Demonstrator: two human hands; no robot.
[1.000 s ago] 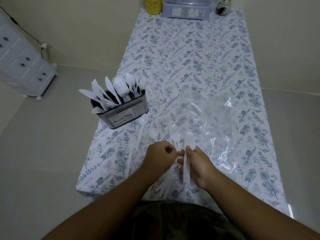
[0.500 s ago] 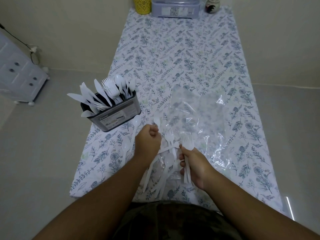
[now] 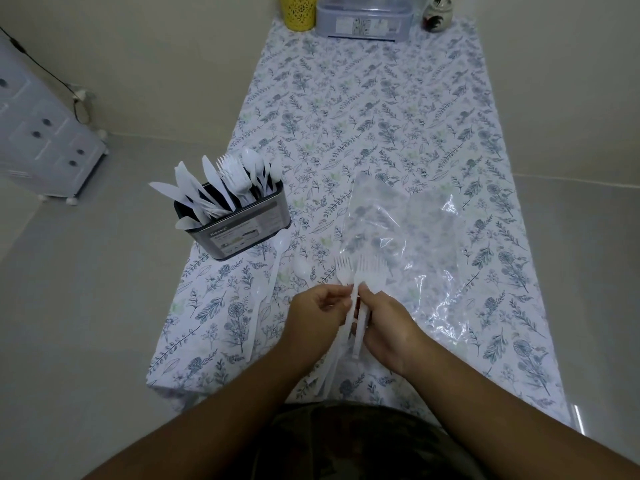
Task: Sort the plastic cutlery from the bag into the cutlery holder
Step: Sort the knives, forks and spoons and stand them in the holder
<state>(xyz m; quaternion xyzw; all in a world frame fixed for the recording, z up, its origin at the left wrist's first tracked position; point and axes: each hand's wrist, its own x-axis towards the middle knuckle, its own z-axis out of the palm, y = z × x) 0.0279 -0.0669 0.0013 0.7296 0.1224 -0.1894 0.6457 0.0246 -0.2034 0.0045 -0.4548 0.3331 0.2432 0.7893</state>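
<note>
My right hand (image 3: 384, 320) grips a bunch of white plastic forks (image 3: 369, 275) by their handles, tines pointing away from me. My left hand (image 3: 317, 311) pinches the handle of another white fork (image 3: 344, 271) right beside them, fingertips nearly touching the right hand. The metal cutlery holder (image 3: 239, 230) stands at the table's left edge with knives, forks and spoons upright in it. The clear plastic bag (image 3: 408, 230) lies flat behind my hands. Loose white spoons (image 3: 273, 268) lie on the cloth left of my hands.
The table carries a floral cloth (image 3: 381, 116). At its far end stand a yellow cup (image 3: 299, 10), a clear plastic box (image 3: 363, 17) and a small jar (image 3: 436, 17). A white drawer unit (image 3: 38, 133) stands on the floor at left.
My left hand moved from the loose cutlery back to the right hand, bringing a fork next to the bunch the right hand holds.
</note>
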